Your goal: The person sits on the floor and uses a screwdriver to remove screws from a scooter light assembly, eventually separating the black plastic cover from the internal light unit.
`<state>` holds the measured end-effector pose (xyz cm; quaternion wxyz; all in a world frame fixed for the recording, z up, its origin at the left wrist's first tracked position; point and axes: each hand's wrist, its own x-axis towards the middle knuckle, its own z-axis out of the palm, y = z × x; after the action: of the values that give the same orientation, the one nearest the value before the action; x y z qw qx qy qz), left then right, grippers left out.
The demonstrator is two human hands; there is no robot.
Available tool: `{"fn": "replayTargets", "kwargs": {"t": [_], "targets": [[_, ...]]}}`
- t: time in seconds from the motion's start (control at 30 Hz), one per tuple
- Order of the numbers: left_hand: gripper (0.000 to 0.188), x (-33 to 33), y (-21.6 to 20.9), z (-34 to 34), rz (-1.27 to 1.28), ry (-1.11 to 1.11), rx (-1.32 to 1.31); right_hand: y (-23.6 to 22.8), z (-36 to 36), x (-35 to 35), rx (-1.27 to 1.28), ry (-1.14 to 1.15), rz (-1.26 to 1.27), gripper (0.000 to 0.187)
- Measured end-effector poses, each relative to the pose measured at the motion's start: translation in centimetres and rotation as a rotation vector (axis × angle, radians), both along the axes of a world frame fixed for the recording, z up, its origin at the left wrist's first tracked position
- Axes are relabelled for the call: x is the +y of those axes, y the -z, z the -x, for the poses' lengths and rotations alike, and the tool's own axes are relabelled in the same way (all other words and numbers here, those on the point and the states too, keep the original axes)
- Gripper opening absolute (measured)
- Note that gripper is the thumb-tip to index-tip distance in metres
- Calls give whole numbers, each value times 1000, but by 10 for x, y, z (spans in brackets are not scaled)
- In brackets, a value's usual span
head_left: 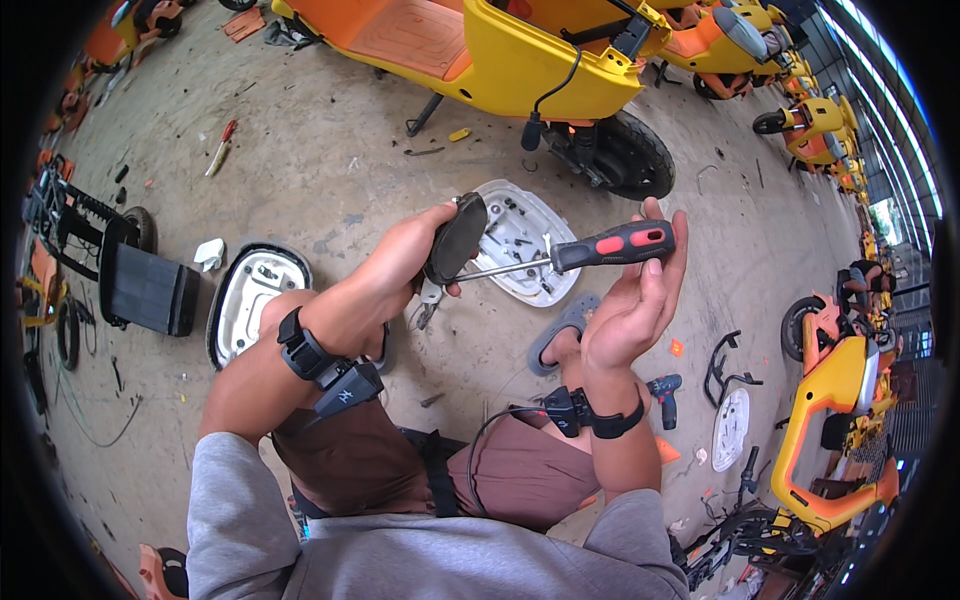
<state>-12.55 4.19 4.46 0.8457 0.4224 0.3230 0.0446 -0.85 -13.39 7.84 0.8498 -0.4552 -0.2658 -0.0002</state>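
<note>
In my left hand [412, 248] is a dark, rounded, disc-like part [460, 240], tilted on edge with its flat face turned to the right. The screwdriver [612, 247] has a black and red handle, held between the thumb and fingers of my right hand [640, 300]. Its metal shaft points left, and the tip meets the lower edge of the dark part; the exact contact is hidden. A small silvery piece [431, 294] shows just below my left fingers. Beyond both hands, a white tray-like shell [548, 287] lies on the floor with several screws and small parts in it.
A yellow scooter [520, 60] stands ahead. To the left are a second white shell [232, 318], a black box [150, 280] and a red-handled screwdriver [226, 138]. At right lie a cordless drill [666, 398] and a black tubular bracket [718, 368]. Another person [866, 280] sits far right.
</note>
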Motion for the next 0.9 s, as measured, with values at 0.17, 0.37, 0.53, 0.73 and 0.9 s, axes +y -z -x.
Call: {"fn": "replayTargets", "kwargs": {"t": [0.17, 0.37, 0.53, 0.73, 0.9], "targets": [[41, 0, 1, 0, 3, 13, -11, 6, 2, -5, -144, 101, 298, 58], [41, -1, -4, 0, 17, 5, -14, 1, -3, -3, -83, 9, 143, 64], [41, -1, -1, 1, 19, 4, -35, 12, -4, -6, -197, 99, 347, 62], [41, -2, -4, 0, 53, 10, -50, 7, -5, -4, -86, 33, 204, 62], [43, -1, -4, 2, 53, 33, -82, 5, -5, -3, -84, 23, 170, 62]]}}
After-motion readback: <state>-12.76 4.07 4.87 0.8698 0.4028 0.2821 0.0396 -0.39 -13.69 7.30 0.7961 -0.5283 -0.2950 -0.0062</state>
